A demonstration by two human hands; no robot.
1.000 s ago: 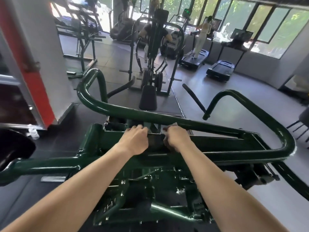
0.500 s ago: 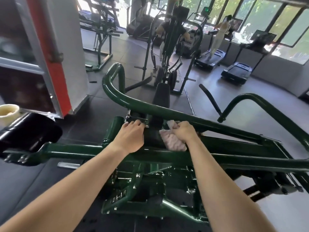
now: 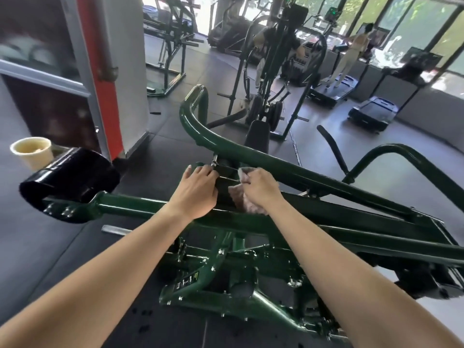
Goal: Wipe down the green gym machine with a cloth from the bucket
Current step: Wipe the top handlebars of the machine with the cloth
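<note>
The green gym machine [image 3: 288, 164] fills the middle of the view, with curved tubes and a bolted frame below. My right hand [image 3: 261, 188] grips a pale pink cloth [image 3: 244, 200] and presses it against a dark block at the middle of the frame. My left hand [image 3: 197, 188] lies on the left side of that same block, fingers curled over its edge next to a metal pin. The bucket is out of sight.
A black roller pad [image 3: 72, 177] sticks out at the left, with a paper cup [image 3: 32, 153] behind it. A white and red pillar [image 3: 113, 71] stands at the left. Other machines and treadmills [image 3: 329, 92] stand behind, where a person [image 3: 351, 56] walks on one.
My view has swung left and closer, bringing the roller pad and cup into sight. The cloth, hidden under my right hand before, now shows below it; both hands stay on the block.
</note>
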